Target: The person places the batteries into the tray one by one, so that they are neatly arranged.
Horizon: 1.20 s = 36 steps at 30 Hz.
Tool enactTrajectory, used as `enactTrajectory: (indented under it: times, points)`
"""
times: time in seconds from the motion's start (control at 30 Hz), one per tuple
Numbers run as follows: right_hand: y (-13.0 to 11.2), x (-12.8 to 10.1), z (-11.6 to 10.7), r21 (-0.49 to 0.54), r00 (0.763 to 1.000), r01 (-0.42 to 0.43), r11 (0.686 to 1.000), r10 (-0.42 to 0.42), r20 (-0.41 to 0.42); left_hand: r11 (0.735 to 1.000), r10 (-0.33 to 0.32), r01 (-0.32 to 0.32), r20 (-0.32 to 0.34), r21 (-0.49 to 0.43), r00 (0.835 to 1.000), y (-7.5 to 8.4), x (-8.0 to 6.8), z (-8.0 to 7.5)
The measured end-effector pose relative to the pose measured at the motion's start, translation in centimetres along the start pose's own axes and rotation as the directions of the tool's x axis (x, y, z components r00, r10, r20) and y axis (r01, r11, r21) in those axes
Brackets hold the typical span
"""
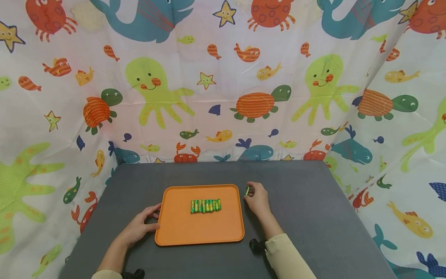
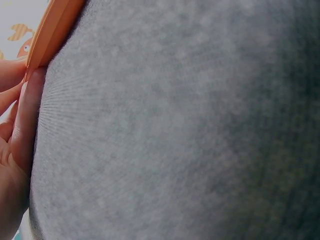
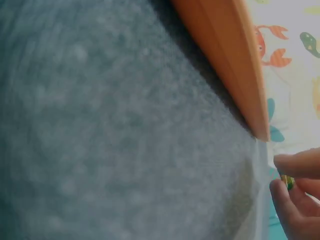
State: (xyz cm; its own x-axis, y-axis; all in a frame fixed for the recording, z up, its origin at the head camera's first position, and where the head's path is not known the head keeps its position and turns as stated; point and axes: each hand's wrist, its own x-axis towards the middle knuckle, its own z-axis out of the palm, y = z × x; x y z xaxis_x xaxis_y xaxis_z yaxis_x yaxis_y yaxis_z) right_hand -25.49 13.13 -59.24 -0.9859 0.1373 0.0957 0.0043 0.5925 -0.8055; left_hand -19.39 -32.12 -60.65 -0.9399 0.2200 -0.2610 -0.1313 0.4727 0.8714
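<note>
My left hand rests against the left edge of an orange tray, thumb and fingers spread apart along its rim. In the left wrist view, the fingertips of that hand meet the tray's side wall. On the tray, several green and gold batteries lie side by side in a row. Just past the tray's right edge, my right hand pinches a similar battery between thumb and fingers. The right wrist view shows only a small part of this battery between the fingertips.
The tray lies on a dark grey table. Behind it and along both sides hangs a white curtain printed with sea animals. Black wrist devices sit by both sleeves.
</note>
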Motion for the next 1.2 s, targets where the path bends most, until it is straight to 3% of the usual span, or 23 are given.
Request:
enactTrajectory:
  times: [0.1, 0.53, 0.87, 1.2]
  points:
    - [-0.6, -0.1, -0.2, 0.054, 1.000, 0.004, 0.999, -0.004, -0.002, 1.000, 0.002, -0.002, 0.007, -0.019, 1.000, 0.0, 0.0, 0.0]
    - [-4.3, -1.1, -1.0, 0.194, 0.984, 0.003, 0.981, -0.038, 0.176, 0.995, 0.035, -0.031, 0.041, -0.096, 0.999, 0.2, -0.2, -0.2]
    - [-4.6, -1.5, 0.9, 0.141, 0.933, 0.011, 0.990, -0.061, 0.354, 0.998, 0.020, -0.018, 0.036, -0.063, 0.999, 0.4, -0.2, -0.3]
    - [-4.2, -2.0, 2.9, 0.034, 0.912, 0.048, 0.998, -0.058, 0.405, 0.999, 0.023, -0.022, 0.036, -0.033, 0.999, 0.5, -0.2, -0.1]
